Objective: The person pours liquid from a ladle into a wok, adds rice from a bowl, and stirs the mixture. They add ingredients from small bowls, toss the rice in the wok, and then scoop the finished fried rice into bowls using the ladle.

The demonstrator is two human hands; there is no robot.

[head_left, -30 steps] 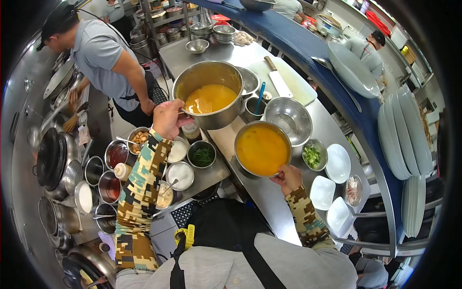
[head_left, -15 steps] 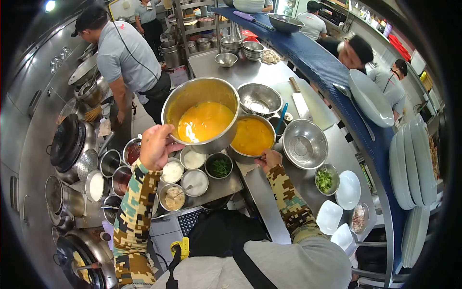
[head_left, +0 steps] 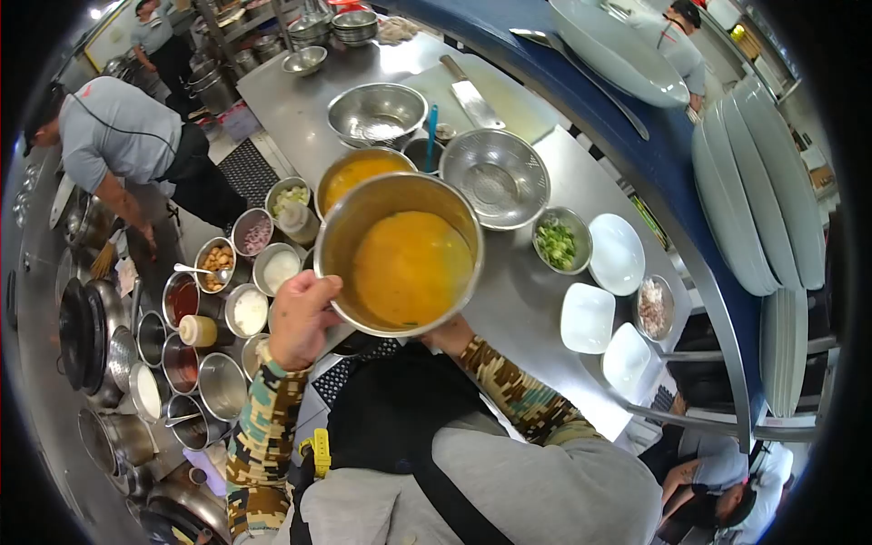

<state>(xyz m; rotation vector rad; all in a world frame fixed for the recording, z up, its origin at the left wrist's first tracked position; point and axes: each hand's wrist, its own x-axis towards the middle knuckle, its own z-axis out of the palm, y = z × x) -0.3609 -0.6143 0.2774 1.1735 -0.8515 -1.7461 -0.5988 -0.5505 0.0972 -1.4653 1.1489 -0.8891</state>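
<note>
My left hand [head_left: 305,320] grips the near-left rim of a steel pot [head_left: 472,211], thumb over the edge. Orange-yellow liquid [head_left: 411,265] fills the bottom of this pot, which is held up in front of me and tilted slightly toward me. My right hand [head_left: 449,334] is at the near-right underside of the pot; its fingers are hidden behind the wall. Just beyond, partly covered, a second pot [head_left: 329,169] with orange liquid stands on the steel counter. A perforated steel bowl [head_left: 495,177] sits to its right.
A cleaver [head_left: 474,102] lies on a cutting board [head_left: 522,104]. To the right are a bowl of chopped greens [head_left: 560,240] and white dishes [head_left: 586,318]. Ingredient tins, including red sauce [head_left: 182,295], crowd the left. A co-worker [head_left: 123,136] bends over the stove side.
The held pot has moved right and closer to me, now in front of the second pot. My right hand has left the second pot's rim and moved under the held pot. My view has turned right.
</note>
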